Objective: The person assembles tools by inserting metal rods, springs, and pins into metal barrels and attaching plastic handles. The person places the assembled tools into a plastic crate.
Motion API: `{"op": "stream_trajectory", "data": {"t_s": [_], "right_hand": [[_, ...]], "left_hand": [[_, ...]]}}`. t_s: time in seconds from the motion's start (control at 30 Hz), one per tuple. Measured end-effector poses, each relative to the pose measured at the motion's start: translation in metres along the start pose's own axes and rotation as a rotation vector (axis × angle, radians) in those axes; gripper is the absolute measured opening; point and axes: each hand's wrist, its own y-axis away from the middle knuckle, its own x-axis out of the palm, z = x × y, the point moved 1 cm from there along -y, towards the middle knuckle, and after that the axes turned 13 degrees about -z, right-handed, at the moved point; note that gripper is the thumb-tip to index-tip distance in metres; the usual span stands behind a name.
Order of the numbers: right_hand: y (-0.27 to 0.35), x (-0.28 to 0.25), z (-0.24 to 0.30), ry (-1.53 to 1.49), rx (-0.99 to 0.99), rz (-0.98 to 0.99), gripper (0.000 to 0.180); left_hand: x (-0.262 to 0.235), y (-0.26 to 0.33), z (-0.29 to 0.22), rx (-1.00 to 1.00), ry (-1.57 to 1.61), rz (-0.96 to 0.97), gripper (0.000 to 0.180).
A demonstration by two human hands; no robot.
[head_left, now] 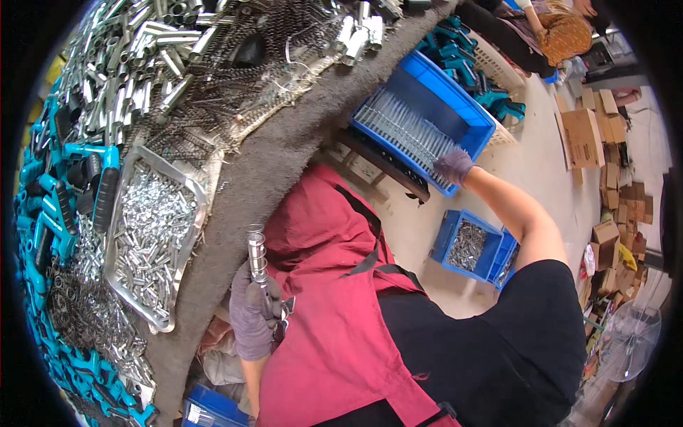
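Note:
My left hand [250,313], in a grey glove, is closed round a shiny metal rod with a coil spring [257,250] on it, held upright before my red apron [334,299]. Small metal pieces [285,313] stick out beside its fingers; their kind is unclear. My right hand [455,167], gloved too, reaches out to a blue crate [459,96]. Its fingers are bunched at the ends of a row of slim metal rods [405,128] inside. Whether it grips one is hidden.
On the cloth-covered bench [235,192] lie metal tubes [163,50], dark springs [213,107], a metal tray [188,274] of small parts and teal tool parts [50,220]. Blue bins [459,242] stand on the floor. A fan [632,340], cardboard boxes [580,139] and another person [562,35] are at the right.

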Motion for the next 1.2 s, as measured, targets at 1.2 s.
{"op": "stream_trajectory", "data": {"t_s": [1.2], "right_hand": [[-0.005, -0.343, 0.328, -1.971, -0.4, 0.41, 0.032]], "left_hand": [[-0.07, 0.019, -0.045, 0.242, 0.24, -0.353, 0.052]]}}
